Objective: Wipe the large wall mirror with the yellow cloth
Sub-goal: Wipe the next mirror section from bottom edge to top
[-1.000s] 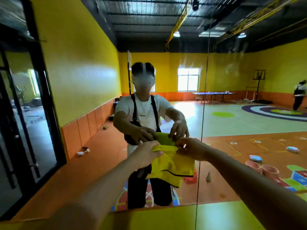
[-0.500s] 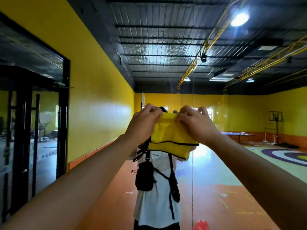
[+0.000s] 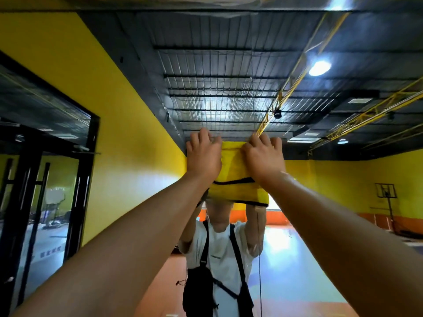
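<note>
high on mirror point(image 3: 229, 88), folded black-edged yellow cloth point(image 3: 235, 179) under flat left hand point(image 3: 203, 157), right hand point(image 3: 263, 159)

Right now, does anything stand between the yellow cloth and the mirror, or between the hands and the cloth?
Nothing visible does. The left hand and the right hand both press the yellow cloth against the wall mirror, high up, with no object in between.

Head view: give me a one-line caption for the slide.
Left hand and right hand press the yellow cloth against the wall mirror, arms stretched upward.
</note>
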{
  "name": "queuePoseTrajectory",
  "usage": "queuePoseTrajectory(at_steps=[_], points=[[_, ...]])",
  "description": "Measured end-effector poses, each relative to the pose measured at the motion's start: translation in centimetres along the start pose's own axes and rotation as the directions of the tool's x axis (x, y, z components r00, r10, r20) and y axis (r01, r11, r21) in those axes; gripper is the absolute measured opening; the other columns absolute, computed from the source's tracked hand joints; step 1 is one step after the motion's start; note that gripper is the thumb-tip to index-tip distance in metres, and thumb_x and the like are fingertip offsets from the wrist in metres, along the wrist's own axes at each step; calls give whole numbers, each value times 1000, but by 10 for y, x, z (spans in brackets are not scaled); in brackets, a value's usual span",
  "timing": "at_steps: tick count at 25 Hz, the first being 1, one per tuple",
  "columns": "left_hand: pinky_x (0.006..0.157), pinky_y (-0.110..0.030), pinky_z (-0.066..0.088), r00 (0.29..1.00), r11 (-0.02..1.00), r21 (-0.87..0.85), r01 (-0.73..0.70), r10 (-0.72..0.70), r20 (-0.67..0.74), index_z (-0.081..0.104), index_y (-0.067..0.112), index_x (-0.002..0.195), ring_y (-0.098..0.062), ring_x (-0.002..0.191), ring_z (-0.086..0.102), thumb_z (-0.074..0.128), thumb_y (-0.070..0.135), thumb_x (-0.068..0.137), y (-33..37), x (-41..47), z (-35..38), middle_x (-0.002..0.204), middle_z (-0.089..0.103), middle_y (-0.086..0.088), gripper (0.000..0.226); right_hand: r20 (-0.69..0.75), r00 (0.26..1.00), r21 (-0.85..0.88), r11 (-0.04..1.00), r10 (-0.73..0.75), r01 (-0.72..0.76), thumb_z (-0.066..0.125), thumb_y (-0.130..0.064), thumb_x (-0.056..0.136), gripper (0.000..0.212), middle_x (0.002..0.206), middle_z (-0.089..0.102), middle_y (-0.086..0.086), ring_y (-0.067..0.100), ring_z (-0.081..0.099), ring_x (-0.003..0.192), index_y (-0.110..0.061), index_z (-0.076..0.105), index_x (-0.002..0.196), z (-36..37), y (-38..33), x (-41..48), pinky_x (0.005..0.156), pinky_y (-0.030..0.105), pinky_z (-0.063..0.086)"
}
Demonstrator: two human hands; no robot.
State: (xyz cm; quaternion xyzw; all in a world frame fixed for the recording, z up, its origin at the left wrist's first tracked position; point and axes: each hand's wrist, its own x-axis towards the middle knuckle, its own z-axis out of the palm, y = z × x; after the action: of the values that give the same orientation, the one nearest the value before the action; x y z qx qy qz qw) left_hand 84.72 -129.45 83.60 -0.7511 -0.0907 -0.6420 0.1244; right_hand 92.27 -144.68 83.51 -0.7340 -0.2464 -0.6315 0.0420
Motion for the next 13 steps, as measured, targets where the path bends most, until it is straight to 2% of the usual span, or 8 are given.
queuePoseTrajectory(at_steps=[2,3,5,6,7,9,11,13], points=[[87,-46,46,988,987,96,-131,138,-67,68,6,101,-38,108,51,61,11,82,2,-4,8,115,55,-13,20,-40,999,71,997,8,-6,45,-41,103,45,142,55,15,35,45,136,-7,67,123,12,-5,-6,115,58,27],[85,-45,47,982,981,103,-162,171,-81,68,4,102,-37,106,53,59,17,85,2,-6,12,112,57,-13,23,-43,999,99,995,4,1,41,-45,105,54,153,47,17,35,38,145,-3,63,131,17,-7,-10,120,58,22],[90,-44,46,987,989,50,-142,145,-69,63,6,116,-33,113,52,51,33,94,0,-10,19,117,57,-12,37,13,1000,161,987,-6,3,31,-48,107,61,167,24,16,30,16,157,-3,48,145,31,-8,-15,127,52,9],[97,-45,44,990,991,23,-134,135,-41,57,10,128,-33,122,49,46,39,98,0,-13,24,128,55,-12,44,27,1000,202,979,-6,0,27,-49,108,62,169,16,13,28,8,158,-6,42,149,38,-6,-17,127,49,4],[108,-46,39,989,989,6,-145,145,-11,50,14,141,-33,135,41,42,42,101,0,-17,29,142,48,-13,49,2,1000,236,972,-11,11,23,-51,108,64,170,12,12,26,5,158,-8,37,153,43,-4,-18,127,47,2],[124,-49,17,980,982,-9,-190,190,65,26,24,158,-28,154,12,30,46,105,1,-23,39,166,19,-8,57,-89,995,234,970,-48,68,17,-53,107,67,171,12,10,25,5,158,-12,32,157,56,2,-20,128,47,3],[126,-49,3,974,980,-39,-197,200,105,9,29,162,-20,156,-9,18,47,107,1,-25,46,170,-2,0,58,-152,984,199,972,-94,124,17,-52,108,63,171,12,8,25,7,158,-19,27,161,63,9,-21,128,48,7],[126,-50,5,980,981,-53,-186,189,57,10,28,162,-19,156,-7,18,46,107,2,-33,51,170,0,1,58,-209,969,171,971,-130,167,20,-48,109,59,171,12,7,24,8,158,-23,23,162,65,15,-25,128,48,9]])
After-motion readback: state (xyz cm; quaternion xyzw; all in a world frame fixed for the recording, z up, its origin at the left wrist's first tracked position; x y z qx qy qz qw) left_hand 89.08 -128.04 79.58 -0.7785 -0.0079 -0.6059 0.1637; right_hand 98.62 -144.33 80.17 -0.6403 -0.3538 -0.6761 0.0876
